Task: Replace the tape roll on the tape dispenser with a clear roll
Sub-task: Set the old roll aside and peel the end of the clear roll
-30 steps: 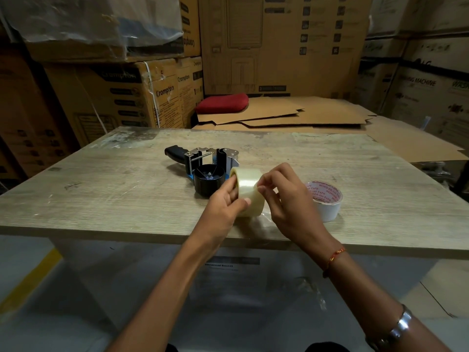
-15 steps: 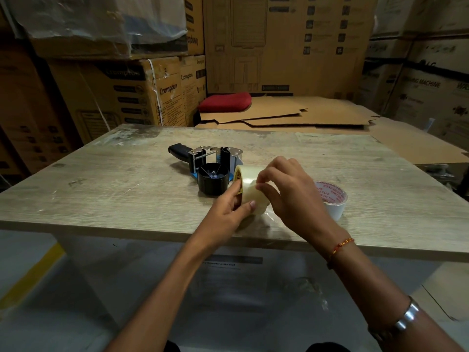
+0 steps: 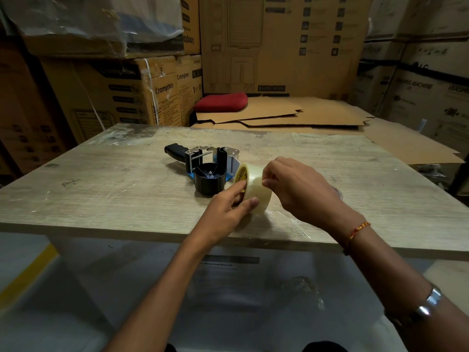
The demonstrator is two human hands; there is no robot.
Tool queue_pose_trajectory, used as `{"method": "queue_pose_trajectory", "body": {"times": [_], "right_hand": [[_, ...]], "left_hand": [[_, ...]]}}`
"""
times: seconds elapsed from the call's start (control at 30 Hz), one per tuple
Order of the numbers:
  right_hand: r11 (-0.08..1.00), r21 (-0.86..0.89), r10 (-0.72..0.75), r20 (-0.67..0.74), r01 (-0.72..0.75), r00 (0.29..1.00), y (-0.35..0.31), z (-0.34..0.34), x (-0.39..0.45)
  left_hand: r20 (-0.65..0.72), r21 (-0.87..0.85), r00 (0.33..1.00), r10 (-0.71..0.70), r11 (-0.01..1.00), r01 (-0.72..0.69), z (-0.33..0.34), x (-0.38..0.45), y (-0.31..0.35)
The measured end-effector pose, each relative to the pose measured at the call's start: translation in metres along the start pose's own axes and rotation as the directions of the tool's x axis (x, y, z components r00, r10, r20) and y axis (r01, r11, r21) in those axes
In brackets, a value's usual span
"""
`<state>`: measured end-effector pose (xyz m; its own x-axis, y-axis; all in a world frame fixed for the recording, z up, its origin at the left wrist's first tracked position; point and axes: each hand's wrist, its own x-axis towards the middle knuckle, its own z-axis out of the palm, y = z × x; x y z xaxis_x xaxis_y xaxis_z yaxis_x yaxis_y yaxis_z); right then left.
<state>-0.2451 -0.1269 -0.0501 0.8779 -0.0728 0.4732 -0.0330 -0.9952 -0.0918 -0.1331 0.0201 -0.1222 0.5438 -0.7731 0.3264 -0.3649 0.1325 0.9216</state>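
A clear tape roll (image 3: 256, 185) with a yellow printed core stands on edge near the table's front edge. My left hand (image 3: 228, 209) grips it from the left, thumb on the core and a finger on the outer band. My right hand (image 3: 295, 189) pinches at the top of the roll's outer surface with its fingertips. Just behind and left lies the black tape dispenser (image 3: 203, 166) on its side, its black hub bare and its handle pointing left. The white roll (image 3: 337, 193) is almost hidden behind my right hand.
The wooden table (image 3: 101, 189) stands among stacked cardboard boxes (image 3: 132, 92). Flattened cardboard sheets (image 3: 291, 115) and a red cushion (image 3: 220, 101) lie behind it. A crumpled clear film (image 3: 304, 288) lies on the white surface below the table edge.
The roll has been turned so its yellow printed core faces up-left. My right hand has moved over the top of the roll and now covers the white roll behind it.
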Motion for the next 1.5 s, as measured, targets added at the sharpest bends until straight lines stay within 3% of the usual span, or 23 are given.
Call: {"method": "queue_pose_trajectory", "body": {"times": [0.1,0.23,0.37,0.47,0.8,0.93,1.03,1.1,1.2,1.33,1.4,1.5], "right_hand": [[0.982,0.186,0.029,-0.086,-0.012,0.996,0.001,0.003,-0.001],[0.932,0.360,0.045,-0.034,-0.030,0.998,0.005,0.012,-0.004],[0.920,0.392,0.075,-0.170,-0.002,0.983,0.005,0.026,-0.003],[0.948,0.319,0.069,-0.246,0.014,0.967,0.001,0.030,-0.001],[0.980,0.189,0.088,-0.155,-0.058,0.984,-0.009,0.020,0.010],[0.975,0.204,0.117,-0.118,-0.092,0.986,-0.012,0.018,0.011],[0.944,0.319,0.121,-0.092,-0.085,0.988,-0.012,0.017,0.013],[0.906,0.412,0.136,-0.066,-0.097,0.989,-0.012,0.017,0.014],[0.894,0.436,0.140,-0.051,-0.104,0.989,-0.013,0.016,0.016],[0.915,0.390,0.125,-0.038,-0.101,0.991,-0.017,0.013,0.018],[0.927,0.363,0.118,-0.049,-0.092,0.992,-0.019,0.015,0.019],[0.898,0.429,0.143,-0.076,-0.098,0.987,-0.019,0.017,0.018]], "left_hand": [[-0.036,-0.024,0.999,0.030,0.999,-0.031,-0.001,-0.001,-0.004],[-0.029,-0.086,0.999,0.030,0.996,-0.032,-0.002,-0.002,-0.004],[-0.022,-0.126,1.000,0.012,0.992,-0.015,-0.003,-0.002,-0.005],[-0.044,-0.149,0.999,-0.006,0.989,-0.001,-0.002,-0.002,-0.004],[-0.124,-0.143,0.991,-0.045,0.989,0.027,0.002,-0.002,-0.001],[-0.163,-0.184,0.983,-0.084,0.981,0.053,0.002,-0.003,0.000],[-0.253,-0.202,0.964,-0.079,0.979,0.028,0.003,-0.008,0.002],[-0.363,-0.135,0.932,-0.013,0.990,-0.038,0.002,-0.011,0.003],[-0.459,0.174,0.870,0.183,0.978,-0.114,-0.008,-0.008,0.002],[-0.315,0.551,0.856,0.409,0.813,-0.186,-0.024,0.000,0.009],[-0.233,0.605,0.874,0.426,0.768,-0.212,-0.025,0.003,0.016],[-0.258,0.618,0.870,0.420,0.764,-0.186,-0.022,0.007,0.021]]}}
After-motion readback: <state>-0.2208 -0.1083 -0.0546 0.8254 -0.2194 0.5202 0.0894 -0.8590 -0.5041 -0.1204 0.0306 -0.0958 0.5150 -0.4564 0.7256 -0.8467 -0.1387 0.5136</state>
